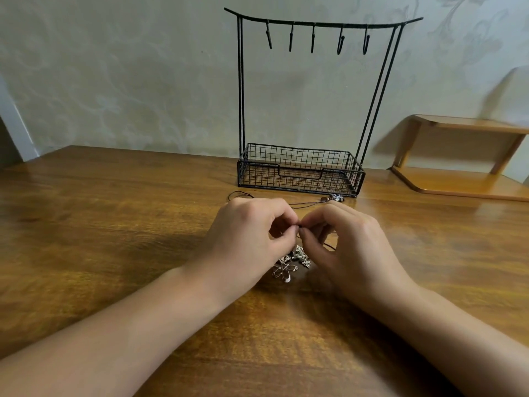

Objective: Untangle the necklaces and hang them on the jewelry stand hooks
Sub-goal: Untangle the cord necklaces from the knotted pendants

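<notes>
From the head camera, both hands meet at the middle of the wooden table (114, 224). The left hand (246, 242) is curled tight, thumb and forefinger pinched on a dark cord (306, 202) of the tangled necklaces. The right hand (346, 247) mirrors it, fingertips pinched on the same cord right where the two hands touch. Below that pinch hang two pendants: a looped flower pendant (282, 271) resting on the tabletop and a speckled butterfly-like pendant (303, 255) just beside it, partly hidden by the fingers. The cord trails away behind the hands toward a small beaded charm (335, 198) lying just in front of the jewelry stand (300, 170). The stand sits upright near the wall, its wire basket holding nothing, and all five hooks (312, 38) on the top bar are bare. A low wooden shelf (463, 156) stands to the right.
</notes>
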